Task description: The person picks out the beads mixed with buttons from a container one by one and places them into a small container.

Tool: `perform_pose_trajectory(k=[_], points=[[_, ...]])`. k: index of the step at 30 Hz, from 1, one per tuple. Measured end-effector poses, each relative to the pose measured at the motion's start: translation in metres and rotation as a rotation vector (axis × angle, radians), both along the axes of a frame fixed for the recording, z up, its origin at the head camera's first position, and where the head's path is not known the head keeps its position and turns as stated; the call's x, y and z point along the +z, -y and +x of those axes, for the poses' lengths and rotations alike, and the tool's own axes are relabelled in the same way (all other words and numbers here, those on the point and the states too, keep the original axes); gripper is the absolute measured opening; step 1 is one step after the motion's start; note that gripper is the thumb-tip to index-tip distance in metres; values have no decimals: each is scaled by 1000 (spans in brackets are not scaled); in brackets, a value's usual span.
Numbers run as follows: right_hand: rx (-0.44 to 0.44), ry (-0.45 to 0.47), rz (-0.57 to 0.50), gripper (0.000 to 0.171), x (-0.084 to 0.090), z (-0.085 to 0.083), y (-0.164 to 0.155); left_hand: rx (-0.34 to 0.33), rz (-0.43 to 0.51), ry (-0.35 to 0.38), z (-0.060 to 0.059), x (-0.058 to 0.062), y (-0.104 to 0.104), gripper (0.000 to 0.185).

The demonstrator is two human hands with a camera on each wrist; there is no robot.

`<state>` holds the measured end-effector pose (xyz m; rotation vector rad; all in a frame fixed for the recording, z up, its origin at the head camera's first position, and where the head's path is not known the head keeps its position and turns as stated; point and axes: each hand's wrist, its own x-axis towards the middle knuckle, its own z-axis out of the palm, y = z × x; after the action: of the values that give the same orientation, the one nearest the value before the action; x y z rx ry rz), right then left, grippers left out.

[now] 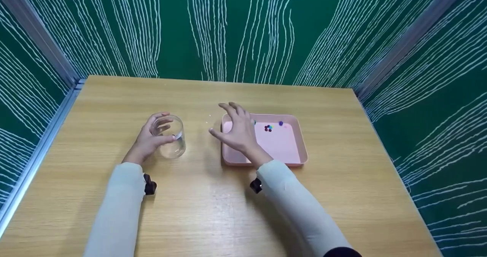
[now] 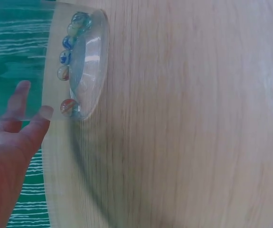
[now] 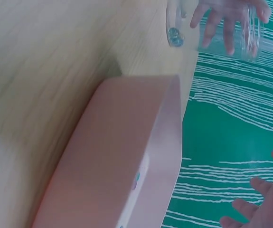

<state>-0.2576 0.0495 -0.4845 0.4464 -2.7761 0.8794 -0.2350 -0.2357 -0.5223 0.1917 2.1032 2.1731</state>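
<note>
My left hand (image 1: 146,141) grips a clear jar (image 1: 174,149), thumb at the near side and fingers round the far side. Several glass marbles (image 2: 65,57) lie at the jar's bottom in the left wrist view. Over the left part of a pink tray (image 1: 283,150) hovers my right hand (image 1: 239,131), fingers spread and holding nothing. Small coloured pieces (image 1: 268,128) cluster near the tray's far side, too small to identify. A purple piece (image 1: 280,123) sits to their right. The right hand hides part of the tray.
The jar and tray stand apart on a wooden table (image 1: 205,211). Green walls (image 1: 247,32) with white wavy lines rise behind and at both sides. A metal rail (image 1: 42,148) runs along the left edge.
</note>
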Motion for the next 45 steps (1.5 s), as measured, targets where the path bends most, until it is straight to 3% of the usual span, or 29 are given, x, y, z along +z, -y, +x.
perform_pose_trajectory(k=[11,23,32,45], points=[[-14,-59,-35,71,-4,-7,-20,-10,40,7,-2,-4,-1,76],[-64,-50,-63,64,1,-16,-40,9,54,4,-2,-3,0,76],[-75,-53,-16,66,3,-22,-54,16,51,-13,-1,-5,-1,75],[-127,-46,-4,56,0,-36,-88,13,58,-9,-2,-4,-1,77]])
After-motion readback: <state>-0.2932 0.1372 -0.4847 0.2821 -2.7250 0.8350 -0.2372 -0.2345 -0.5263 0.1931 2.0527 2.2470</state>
